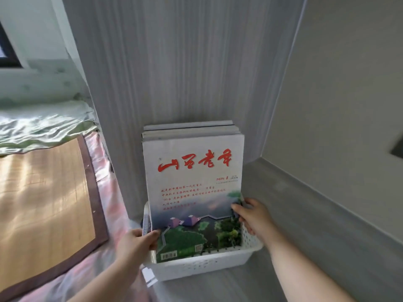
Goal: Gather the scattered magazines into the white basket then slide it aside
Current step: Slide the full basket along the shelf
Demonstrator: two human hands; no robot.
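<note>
Left hand [137,240]: at the left wall of the white basket [207,265]. Thumb pressed on the lower-left corner of the front magazine [194,171], other fingers curled out of sight behind it. Cannot tell whether they also catch the basket rim.

Right hand [253,214]: just above the basket's right rim. Thumb on the cover, fingers wrapped behind the magazine's right edge, pinching it.

Front magazine stands upright inside the basket, cover toward the camera, with a red title and a landscape picture at its foot. More magazines [189,129] stand behind it in the basket, only their top edges showing, close to the striped wall panel [174,62] behind the basket.

Basket sits on a grey ledge [316,225], which runs off to the basket's right. Left of the basket: bamboo mat [43,192]. Farther left and behind: green blanket [43,123].
</note>
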